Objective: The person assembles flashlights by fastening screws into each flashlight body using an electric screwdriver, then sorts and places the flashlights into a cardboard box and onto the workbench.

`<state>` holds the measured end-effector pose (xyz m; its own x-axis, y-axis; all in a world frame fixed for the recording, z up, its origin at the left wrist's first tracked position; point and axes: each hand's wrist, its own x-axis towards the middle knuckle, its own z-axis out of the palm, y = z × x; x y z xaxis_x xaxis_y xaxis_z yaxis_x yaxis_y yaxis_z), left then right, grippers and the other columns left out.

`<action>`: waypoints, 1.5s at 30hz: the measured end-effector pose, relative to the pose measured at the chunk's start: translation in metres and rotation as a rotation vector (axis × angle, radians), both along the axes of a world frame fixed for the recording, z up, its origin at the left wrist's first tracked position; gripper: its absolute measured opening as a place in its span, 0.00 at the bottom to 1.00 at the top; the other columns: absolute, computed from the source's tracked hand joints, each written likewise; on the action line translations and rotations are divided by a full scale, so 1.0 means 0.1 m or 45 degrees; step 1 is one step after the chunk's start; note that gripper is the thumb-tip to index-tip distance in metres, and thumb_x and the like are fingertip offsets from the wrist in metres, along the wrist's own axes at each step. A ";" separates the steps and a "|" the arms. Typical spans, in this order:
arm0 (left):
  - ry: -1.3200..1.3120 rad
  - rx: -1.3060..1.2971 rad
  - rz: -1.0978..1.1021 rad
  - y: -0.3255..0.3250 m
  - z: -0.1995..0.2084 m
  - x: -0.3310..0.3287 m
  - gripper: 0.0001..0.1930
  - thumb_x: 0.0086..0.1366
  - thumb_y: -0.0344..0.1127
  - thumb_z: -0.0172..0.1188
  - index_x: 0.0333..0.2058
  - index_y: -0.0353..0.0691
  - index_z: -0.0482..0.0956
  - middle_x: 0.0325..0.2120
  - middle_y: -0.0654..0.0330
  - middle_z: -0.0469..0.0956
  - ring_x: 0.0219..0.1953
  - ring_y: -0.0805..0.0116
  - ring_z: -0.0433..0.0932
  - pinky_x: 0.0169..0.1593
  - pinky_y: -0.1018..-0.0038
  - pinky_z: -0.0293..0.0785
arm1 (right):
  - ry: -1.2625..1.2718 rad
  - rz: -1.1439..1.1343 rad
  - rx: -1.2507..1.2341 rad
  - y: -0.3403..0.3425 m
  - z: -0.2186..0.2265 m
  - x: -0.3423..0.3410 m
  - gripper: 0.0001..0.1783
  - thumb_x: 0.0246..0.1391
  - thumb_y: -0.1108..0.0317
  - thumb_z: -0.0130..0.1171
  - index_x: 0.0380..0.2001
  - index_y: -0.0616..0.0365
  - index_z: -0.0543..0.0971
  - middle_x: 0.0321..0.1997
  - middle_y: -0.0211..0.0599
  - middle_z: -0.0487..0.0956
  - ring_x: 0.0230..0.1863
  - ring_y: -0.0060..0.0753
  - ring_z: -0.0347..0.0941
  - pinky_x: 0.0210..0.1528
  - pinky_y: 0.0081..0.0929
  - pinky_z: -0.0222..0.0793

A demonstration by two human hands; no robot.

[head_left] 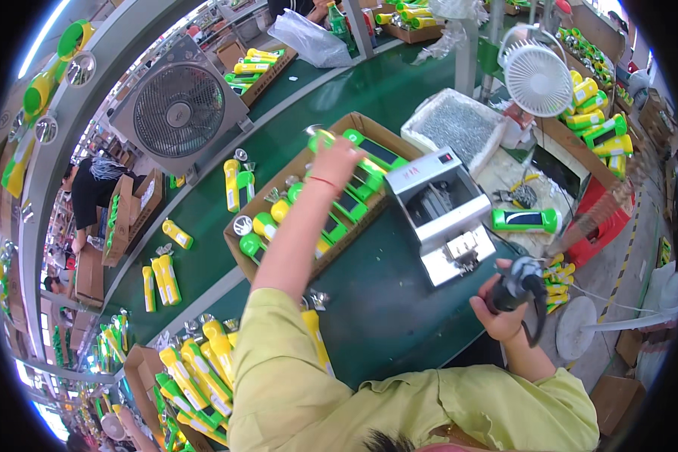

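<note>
My left hand (334, 162) reaches over the far end of an open cardboard box (320, 265), its fingers closed round a green-headed flashlight (320, 138), partly hidden by the hand. Several green and yellow flashlights with dark panels lie in that box. On the right, my right hand (499, 313) is wrapped round a dark electric screwdriver (511, 290) with a black cord. Between the hands stands a silver screw feeder (438, 200) with a bright metal front. One green flashlight (527, 220) lies flat, dark panel up, just right of the feeder.
A white foam tray (453, 128) of small screws sits behind the feeder, with pliers (523, 193) to its right. A white fan (536, 75) and a grey box fan (179, 109) stand farther back. Yellow flashlights (167, 279) rest on the green belt; more fill a box (139, 369) at lower left.
</note>
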<state>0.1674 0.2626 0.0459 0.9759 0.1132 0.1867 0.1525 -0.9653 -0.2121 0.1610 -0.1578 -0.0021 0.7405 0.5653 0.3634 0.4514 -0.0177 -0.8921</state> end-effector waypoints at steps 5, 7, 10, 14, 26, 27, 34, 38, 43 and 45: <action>-0.547 -0.068 -0.256 0.31 0.15 0.02 0.23 0.48 0.25 0.55 0.46 0.48 0.76 0.50 0.57 0.71 0.53 0.58 0.70 0.52 0.60 0.68 | 0.093 -0.049 -0.111 0.07 0.30 0.00 0.19 0.40 0.74 0.67 0.37 0.60 0.72 0.20 0.25 0.70 0.25 0.21 0.66 0.47 0.26 0.63; -0.735 0.146 -0.063 0.88 0.31 -0.34 0.20 0.46 0.25 0.55 0.41 0.47 0.77 0.41 0.60 0.75 0.44 0.58 0.75 0.43 0.62 0.73 | -0.225 0.014 -0.252 -0.01 0.20 0.10 0.18 0.39 0.69 0.67 0.35 0.59 0.73 0.21 0.24 0.71 0.27 0.22 0.67 0.52 0.26 0.59; -0.184 0.511 0.626 1.88 0.23 -1.19 0.30 0.60 0.31 0.49 0.61 0.63 0.60 0.58 0.56 0.63 0.56 0.58 0.67 0.50 0.59 0.71 | -0.059 -0.107 -0.259 0.07 0.22 0.01 0.15 0.41 0.64 0.65 0.32 0.56 0.74 0.23 0.23 0.72 0.30 0.25 0.68 0.59 0.32 0.53; 0.550 0.767 0.163 2.21 -0.05 -1.68 0.31 0.63 0.35 0.50 0.62 0.69 0.54 0.67 0.67 0.49 0.67 0.60 0.50 0.64 0.59 0.56 | -0.941 -0.136 -0.700 0.05 0.14 0.11 0.19 0.45 0.56 0.62 0.35 0.58 0.74 0.26 0.24 0.73 0.33 0.26 0.69 0.61 0.36 0.51; 0.457 0.154 0.343 2.27 -0.27 -2.40 0.39 0.40 0.30 0.64 0.55 0.44 0.62 0.56 0.57 0.64 0.65 0.60 0.56 0.66 0.55 0.51 | -0.005 -0.091 -0.274 0.05 0.16 -0.09 0.31 0.46 0.60 0.64 0.48 0.61 0.61 0.26 0.26 0.71 0.32 0.21 0.65 0.54 0.28 0.54; 0.444 0.085 0.489 2.22 -0.26 -2.55 0.40 0.38 0.31 0.65 0.55 0.45 0.61 0.55 0.57 0.64 0.65 0.60 0.57 0.66 0.53 0.51 | 0.002 -0.077 -0.277 0.09 0.12 -0.07 0.31 0.46 0.60 0.64 0.48 0.61 0.61 0.26 0.26 0.71 0.32 0.21 0.65 0.54 0.28 0.54; -0.241 0.289 0.528 1.15 0.89 -3.25 0.42 0.35 0.34 0.69 0.53 0.45 0.62 0.54 0.57 0.66 0.60 0.57 0.63 0.61 0.52 0.54 | -0.235 0.055 -0.134 0.10 0.20 -0.03 0.35 0.47 0.70 0.63 0.55 0.65 0.56 0.28 0.30 0.71 0.30 0.21 0.66 0.42 0.20 0.61; 0.080 0.140 0.162 -0.32 1.04 -3.01 0.35 0.40 0.27 0.62 0.52 0.44 0.64 0.50 0.58 0.69 0.61 0.58 0.63 0.64 0.47 0.47 | 0.033 0.131 0.245 0.29 0.22 -0.10 0.42 0.46 0.81 0.60 0.61 0.65 0.50 0.29 0.31 0.70 0.29 0.19 0.66 0.34 0.16 0.63; 0.448 -0.018 0.066 -1.61 0.45 -2.85 0.31 0.40 0.28 0.60 0.49 0.41 0.68 0.50 0.56 0.69 0.61 0.56 0.61 0.65 0.45 0.46 | 0.118 0.157 0.416 0.35 0.39 -0.09 0.40 0.45 0.85 0.60 0.61 0.63 0.54 0.30 0.27 0.72 0.27 0.15 0.67 0.29 0.14 0.64; 0.522 0.122 0.121 -1.69 0.32 -2.84 0.35 0.39 0.32 0.63 0.52 0.43 0.67 0.51 0.55 0.67 0.63 0.53 0.58 0.66 0.46 0.44 | 0.086 0.150 0.399 0.29 0.46 -0.03 0.34 0.45 0.84 0.62 0.56 0.64 0.61 0.28 0.26 0.73 0.25 0.15 0.69 0.28 0.14 0.65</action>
<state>-0.1164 0.0941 0.0778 0.9577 0.2068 -0.2002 0.1239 -0.9241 -0.3616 0.1581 -0.1290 0.0438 0.7049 0.5171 0.4855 0.3741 0.3105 -0.8739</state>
